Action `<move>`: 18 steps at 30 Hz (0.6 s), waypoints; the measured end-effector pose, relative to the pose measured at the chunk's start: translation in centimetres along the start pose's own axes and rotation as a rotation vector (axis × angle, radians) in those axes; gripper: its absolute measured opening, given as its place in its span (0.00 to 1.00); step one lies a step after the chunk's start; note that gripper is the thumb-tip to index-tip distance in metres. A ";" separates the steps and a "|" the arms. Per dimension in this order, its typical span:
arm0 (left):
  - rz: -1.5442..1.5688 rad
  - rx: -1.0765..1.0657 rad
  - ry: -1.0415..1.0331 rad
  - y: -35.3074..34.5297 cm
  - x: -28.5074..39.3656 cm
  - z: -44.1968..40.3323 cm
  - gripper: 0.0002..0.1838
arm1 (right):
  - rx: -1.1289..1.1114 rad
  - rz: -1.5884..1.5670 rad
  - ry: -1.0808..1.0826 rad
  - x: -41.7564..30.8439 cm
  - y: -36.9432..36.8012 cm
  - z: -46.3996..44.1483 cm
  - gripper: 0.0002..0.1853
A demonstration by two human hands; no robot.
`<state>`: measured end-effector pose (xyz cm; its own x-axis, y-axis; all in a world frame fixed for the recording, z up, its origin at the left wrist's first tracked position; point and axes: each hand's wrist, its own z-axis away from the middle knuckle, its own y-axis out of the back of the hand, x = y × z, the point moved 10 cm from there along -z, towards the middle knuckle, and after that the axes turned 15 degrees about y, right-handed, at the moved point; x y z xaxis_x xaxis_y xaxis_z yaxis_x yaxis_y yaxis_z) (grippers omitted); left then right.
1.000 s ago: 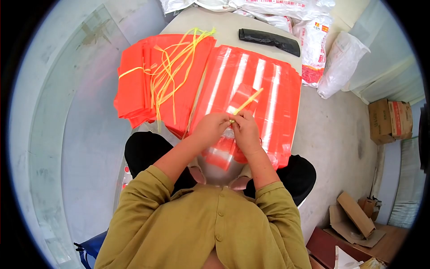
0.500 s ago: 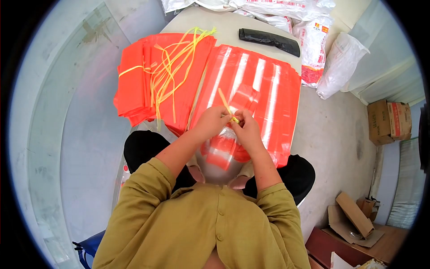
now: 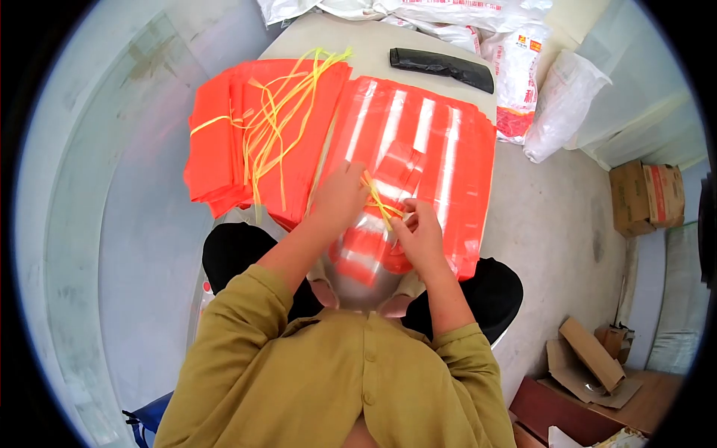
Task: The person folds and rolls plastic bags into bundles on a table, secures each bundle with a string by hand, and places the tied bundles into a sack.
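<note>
A yellow plastic strip (image 3: 379, 200) crosses over a narrow folded bundle of red-and-clear plastic bags (image 3: 364, 244), gathered at its middle. My left hand (image 3: 341, 196) is closed, with one end of the strip at its fingertips. On the other side, my right hand (image 3: 420, 233) pinches the strip between thumb and fingers. Beneath the bundle lies a wide stack of red bags with clear stripes (image 3: 469, 160). Left of it is a stack of folded red bags (image 3: 213, 153), one part banded in yellow, with several loose yellow strips (image 3: 287, 112) on top.
A black rolled plastic bag (image 3: 441, 69) lies at the back of the table (image 3: 328, 37). White printed sacks (image 3: 515, 89) stand beyond it. Cardboard boxes (image 3: 646, 198) are on the floor to the right. My knees (image 3: 235, 254) are under the table's near edge.
My hands have moved apart, the left up and leftward, the right slightly down and rightward. More of the yellow strip shows between them, crossed over the bundle.
</note>
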<state>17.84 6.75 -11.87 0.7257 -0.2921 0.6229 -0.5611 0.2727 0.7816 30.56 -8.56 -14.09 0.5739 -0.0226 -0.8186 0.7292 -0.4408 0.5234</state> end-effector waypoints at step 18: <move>1.382 -0.976 0.678 -5.8 -6.0 10.8 0.25 | -0.048 -0.128 0.202 -4.8 -1.2 -0.3 0.36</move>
<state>12.47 -3.02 -19.78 0.1520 0.8957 0.4179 -0.6043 0.4188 -0.6778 27.10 -7.64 -10.72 0.5349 0.2128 -0.8177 0.8151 -0.3849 0.4330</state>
